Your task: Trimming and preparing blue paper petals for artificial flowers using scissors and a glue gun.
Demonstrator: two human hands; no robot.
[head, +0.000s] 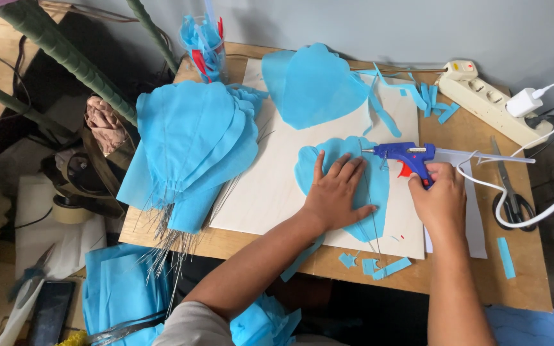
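My left hand [336, 192] lies flat, fingers spread, on a blue petal-shaped fabric piece [315, 163] on a pale board [270, 186]. A thin wire [370, 211] runs down the petal beside my fingers. My right hand [440, 195] grips the handle of a blue hot glue gun [402, 154], whose nozzle points left over the petal's upper edge. A white cord [514, 195] trails from the gun to the right.
A stack of wired blue petals [190, 141] lies at the left. Another blue petal [312, 83] rests at the board's top. Scissors [511, 192], a power strip [492, 102], a cup of blue strips [203, 48] and blue scraps [373, 264] surround the board.
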